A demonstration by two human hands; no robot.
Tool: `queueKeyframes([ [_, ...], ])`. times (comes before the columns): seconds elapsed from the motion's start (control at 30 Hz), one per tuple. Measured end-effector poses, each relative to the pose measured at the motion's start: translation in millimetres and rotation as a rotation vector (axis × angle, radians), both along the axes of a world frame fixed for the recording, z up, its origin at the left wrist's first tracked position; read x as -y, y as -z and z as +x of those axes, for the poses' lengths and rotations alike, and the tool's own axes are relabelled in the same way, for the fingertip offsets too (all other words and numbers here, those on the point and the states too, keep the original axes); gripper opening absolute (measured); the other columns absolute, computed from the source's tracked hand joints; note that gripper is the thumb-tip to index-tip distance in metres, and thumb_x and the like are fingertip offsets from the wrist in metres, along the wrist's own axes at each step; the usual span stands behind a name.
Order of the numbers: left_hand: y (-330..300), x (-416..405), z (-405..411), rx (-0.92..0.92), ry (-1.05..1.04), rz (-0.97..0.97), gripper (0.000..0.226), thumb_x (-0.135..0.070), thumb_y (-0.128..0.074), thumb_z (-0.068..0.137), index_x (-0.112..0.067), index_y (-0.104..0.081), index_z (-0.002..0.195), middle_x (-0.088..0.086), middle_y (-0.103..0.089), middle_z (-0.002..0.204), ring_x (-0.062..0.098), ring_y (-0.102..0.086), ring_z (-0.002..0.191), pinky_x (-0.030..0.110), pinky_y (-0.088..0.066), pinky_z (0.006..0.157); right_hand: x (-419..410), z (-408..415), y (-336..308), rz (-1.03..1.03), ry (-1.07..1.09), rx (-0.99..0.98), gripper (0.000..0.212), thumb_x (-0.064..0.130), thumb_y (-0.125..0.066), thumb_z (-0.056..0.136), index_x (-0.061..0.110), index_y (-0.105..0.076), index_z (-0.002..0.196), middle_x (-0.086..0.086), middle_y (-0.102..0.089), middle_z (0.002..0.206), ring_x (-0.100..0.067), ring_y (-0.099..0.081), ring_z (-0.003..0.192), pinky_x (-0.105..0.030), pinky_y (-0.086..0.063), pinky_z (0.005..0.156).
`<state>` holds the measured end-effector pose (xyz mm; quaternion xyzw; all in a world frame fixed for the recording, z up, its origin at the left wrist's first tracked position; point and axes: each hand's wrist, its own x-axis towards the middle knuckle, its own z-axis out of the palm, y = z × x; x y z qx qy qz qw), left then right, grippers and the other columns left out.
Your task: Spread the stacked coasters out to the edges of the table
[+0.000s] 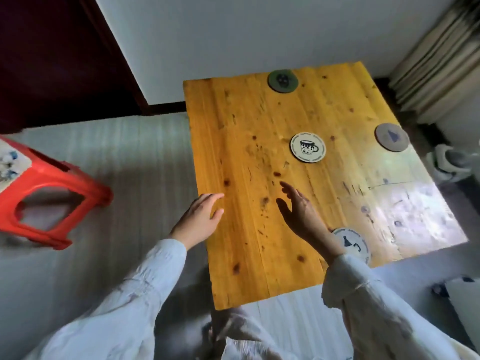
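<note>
A white coaster with a cup drawing (pixel 307 147) lies near the middle of the wooden table (pixel 259 242). A green coaster (pixel 282 81) sits at the far edge, a grey coaster (pixel 391 137) at the right edge, and a white coaster with a dark figure (pixel 352 243) at the near edge, partly hidden by my right wrist. My left hand (pixel 200 216) hovers at the table's left edge, fingers apart and holding nothing. My right hand (pixel 301 211) floats above the table, short of the middle coaster, open and holding nothing.
A red plastic stool (pixel 52 193) stands on the floor to the left. Curtains (pixel 441 61) hang at the back right. Pale shoes (pixel 449 162) lie on the floor beyond the table's right edge, and a white board (pixel 465 294) lies at the lower right.
</note>
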<state>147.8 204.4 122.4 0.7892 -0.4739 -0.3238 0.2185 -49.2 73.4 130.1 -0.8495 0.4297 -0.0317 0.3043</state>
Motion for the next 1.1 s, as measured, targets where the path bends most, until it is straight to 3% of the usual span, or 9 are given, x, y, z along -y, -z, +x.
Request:
queueKeyframes([
  [0.23,17.9,102.0,52.5,0.014,0.165,0.128,0.043,-0.027,-0.042,0.093,-0.027,-0.032,0.135,-0.004,-0.026,0.149,0.017,-0.024,0.138,0.038,-0.024,0.112,88.4,23.8,16.4,-0.001,0.185,-0.047,0.050,0.021,-0.045,0.095,0.005,-0.030,0.140,-0.023,-0.052,0.133,-0.038,-0.053,0.119,-0.051,-0.047,0.098],
  [0.43,49.8,181.0,81.3,0.082,0.264,0.209,0.056,-0.026,-0.047,0.091,-0.026,-0.022,0.141,0.000,-0.010,0.156,0.021,-0.008,0.143,0.040,-0.015,0.115,159.7,44.6,50.6,0.038,0.290,-0.199,0.053,0.025,-0.046,0.094,0.009,-0.026,0.141,-0.021,-0.045,0.138,-0.038,-0.045,0.124,-0.051,-0.045,0.100],
  [0.6,102.8,223.7,93.6,0.253,0.474,0.405,0.088,-0.041,-0.059,0.082,-0.032,0.003,0.143,0.004,0.018,0.155,0.026,0.017,0.142,0.056,-0.003,0.115,203.9,51.8,94.1,0.058,0.319,-0.351,0.069,0.033,-0.054,0.090,0.016,-0.017,0.145,-0.015,-0.019,0.155,-0.034,-0.014,0.143,-0.053,-0.029,0.112],
  [0.7,129.1,227.3,99.2,0.367,0.585,0.492,0.109,-0.053,-0.065,0.071,-0.036,0.019,0.138,0.005,0.034,0.149,0.029,0.028,0.138,0.063,0.002,0.110,219.4,52.9,118.5,0.030,0.353,-0.396,0.075,0.040,-0.059,0.085,0.020,-0.016,0.144,-0.013,-0.014,0.156,-0.033,-0.008,0.144,-0.056,-0.025,0.113],
  [0.83,144.3,222.3,101.0,0.403,0.592,0.472,0.115,-0.054,-0.066,0.069,-0.037,0.027,0.135,0.005,0.038,0.147,0.028,0.031,0.136,0.066,0.002,0.109,227.3,54.4,138.9,0.027,0.352,-0.506,0.077,0.056,-0.047,0.086,0.025,-0.009,0.145,-0.010,-0.004,0.158,-0.033,-0.001,0.145,-0.057,-0.016,0.116],
  [1.03,141.7,224.8,96.9,0.427,0.593,0.487,0.114,-0.053,-0.064,0.071,-0.033,0.028,0.135,0.009,0.037,0.147,0.031,0.030,0.136,0.067,0.001,0.107,226.0,58.2,140.7,-0.154,0.336,-0.537,0.070,0.053,-0.046,0.087,0.016,-0.021,0.141,-0.016,-0.024,0.151,-0.036,-0.023,0.137,-0.058,-0.035,0.103],
  [1.1,141.5,224.5,96.4,0.419,0.595,0.493,0.113,-0.051,-0.064,0.072,-0.032,0.029,0.135,0.010,0.037,0.147,0.032,0.030,0.136,0.067,0.001,0.107,218.5,62.7,143.0,-0.195,0.286,-0.609,0.062,0.040,-0.040,0.093,0.007,-0.021,0.141,-0.020,-0.025,0.150,-0.040,-0.026,0.135,-0.063,-0.030,0.105],
])
